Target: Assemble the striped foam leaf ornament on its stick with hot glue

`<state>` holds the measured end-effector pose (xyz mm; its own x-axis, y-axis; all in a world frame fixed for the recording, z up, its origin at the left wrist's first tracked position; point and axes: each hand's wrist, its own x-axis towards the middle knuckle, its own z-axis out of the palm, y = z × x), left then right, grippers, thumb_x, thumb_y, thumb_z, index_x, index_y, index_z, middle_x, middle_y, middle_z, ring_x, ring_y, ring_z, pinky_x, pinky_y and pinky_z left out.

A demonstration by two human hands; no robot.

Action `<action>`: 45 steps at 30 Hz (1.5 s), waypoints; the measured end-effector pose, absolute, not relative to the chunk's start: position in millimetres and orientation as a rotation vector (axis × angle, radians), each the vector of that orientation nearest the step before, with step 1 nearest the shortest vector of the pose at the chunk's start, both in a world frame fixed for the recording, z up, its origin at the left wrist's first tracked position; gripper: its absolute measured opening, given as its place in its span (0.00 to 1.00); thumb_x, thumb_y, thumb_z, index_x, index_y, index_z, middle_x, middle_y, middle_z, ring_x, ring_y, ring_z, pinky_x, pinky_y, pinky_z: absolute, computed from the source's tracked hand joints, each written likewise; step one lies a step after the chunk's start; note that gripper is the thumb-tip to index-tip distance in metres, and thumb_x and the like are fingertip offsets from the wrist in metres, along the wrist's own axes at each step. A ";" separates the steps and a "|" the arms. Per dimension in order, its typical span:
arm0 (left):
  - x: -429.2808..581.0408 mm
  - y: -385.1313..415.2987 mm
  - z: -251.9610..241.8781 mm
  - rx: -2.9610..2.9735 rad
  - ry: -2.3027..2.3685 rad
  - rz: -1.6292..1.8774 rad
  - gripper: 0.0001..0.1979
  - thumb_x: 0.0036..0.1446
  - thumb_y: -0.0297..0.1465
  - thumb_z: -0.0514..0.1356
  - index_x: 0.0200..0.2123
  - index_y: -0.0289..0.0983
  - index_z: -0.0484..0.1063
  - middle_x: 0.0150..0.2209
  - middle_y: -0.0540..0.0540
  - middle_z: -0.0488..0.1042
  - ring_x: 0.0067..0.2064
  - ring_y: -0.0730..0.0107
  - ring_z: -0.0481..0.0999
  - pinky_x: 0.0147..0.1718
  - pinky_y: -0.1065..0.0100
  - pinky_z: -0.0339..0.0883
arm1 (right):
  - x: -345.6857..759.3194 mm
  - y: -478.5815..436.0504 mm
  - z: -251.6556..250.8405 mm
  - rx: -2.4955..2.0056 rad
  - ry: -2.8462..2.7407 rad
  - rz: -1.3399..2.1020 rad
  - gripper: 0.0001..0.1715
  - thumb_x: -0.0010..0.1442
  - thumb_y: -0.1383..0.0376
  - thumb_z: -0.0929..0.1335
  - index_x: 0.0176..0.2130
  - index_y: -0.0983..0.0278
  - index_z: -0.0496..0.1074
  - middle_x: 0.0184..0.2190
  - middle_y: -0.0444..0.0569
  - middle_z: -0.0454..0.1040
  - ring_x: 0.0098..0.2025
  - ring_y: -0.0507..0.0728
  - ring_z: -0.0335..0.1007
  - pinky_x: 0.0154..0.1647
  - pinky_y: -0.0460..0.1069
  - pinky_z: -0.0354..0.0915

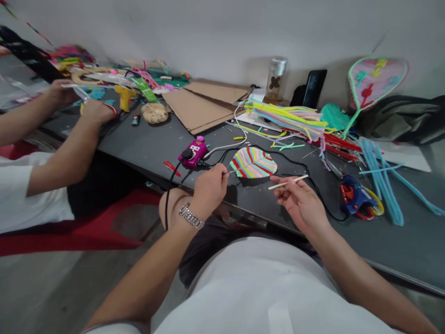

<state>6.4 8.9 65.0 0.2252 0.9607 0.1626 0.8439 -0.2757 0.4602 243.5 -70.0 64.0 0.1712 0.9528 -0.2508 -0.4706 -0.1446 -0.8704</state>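
A leaf-shaped piece [253, 162] in stripes of red, yellow, pink, white and mint fuzzy stems appears at the table's near edge. At its left tip, my left hand [211, 185] pinches what looks like a thin wire stem. To the right, my right hand [301, 199] is closed on a thin pale stick [288, 182], like a wooden stick, held between thumb and fingers. The stick's left end is close to the leaf's lower right side, apart from it.
A purple power socket [194, 153] with cables lies left. Bundled pipe cleaners [288, 118], cardboard [205, 106] and a bottle [276, 79] stand behind. At right are a blue glue gun [358, 195] and light-blue pipe cleaners [384, 181]. A co-worker's hands [95, 111] hold scissors at left.
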 end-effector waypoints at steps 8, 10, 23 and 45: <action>-2.1 -1.5 78.3 1.887 1.525 1.058 0.06 0.64 0.33 0.57 0.35 0.39 0.70 0.29 0.50 0.70 0.31 0.68 0.67 0.34 0.67 0.59 | 249.6 -90.3 72.6 -1.101 -0.681 1.286 0.19 0.57 0.50 0.77 0.34 0.62 0.76 0.42 0.52 0.84 0.29 0.51 0.71 0.28 0.47 0.64; -1.4 -7.5 77.8 1.689 1.402 1.134 0.07 0.63 0.35 0.59 0.33 0.39 0.70 0.28 0.51 0.68 0.31 0.70 0.66 0.32 0.69 0.58 | 249.9 -90.9 71.2 -1.087 -0.674 1.289 0.20 0.56 0.50 0.78 0.33 0.62 0.76 0.40 0.52 0.84 0.28 0.51 0.70 0.27 0.47 0.64; 19.2 -42.1 73.2 0.681 0.782 0.947 0.18 0.52 0.37 0.74 0.32 0.36 0.69 0.26 0.55 0.61 0.26 0.81 0.58 0.24 0.77 0.54 | 247.1 -83.5 65.9 -1.097 -0.681 1.291 0.21 0.54 0.49 0.78 0.30 0.62 0.77 0.28 0.47 0.79 0.24 0.50 0.66 0.24 0.47 0.60; 10.5 -47.8 53.8 0.519 0.705 0.904 0.19 0.51 0.36 0.76 0.32 0.36 0.68 0.28 0.54 0.61 0.27 0.80 0.59 0.24 0.78 0.55 | 258.6 -78.4 68.1 -1.217 -0.904 1.073 0.14 0.56 0.54 0.75 0.34 0.62 0.77 0.26 0.45 0.77 0.23 0.50 0.66 0.23 0.46 0.60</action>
<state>10.5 -47.8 53.8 0.4255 0.8436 -0.3277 -0.5234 0.5248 0.6713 258.6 -78.4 68.1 0.2683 0.9632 -0.0188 -0.1450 0.0210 -0.9892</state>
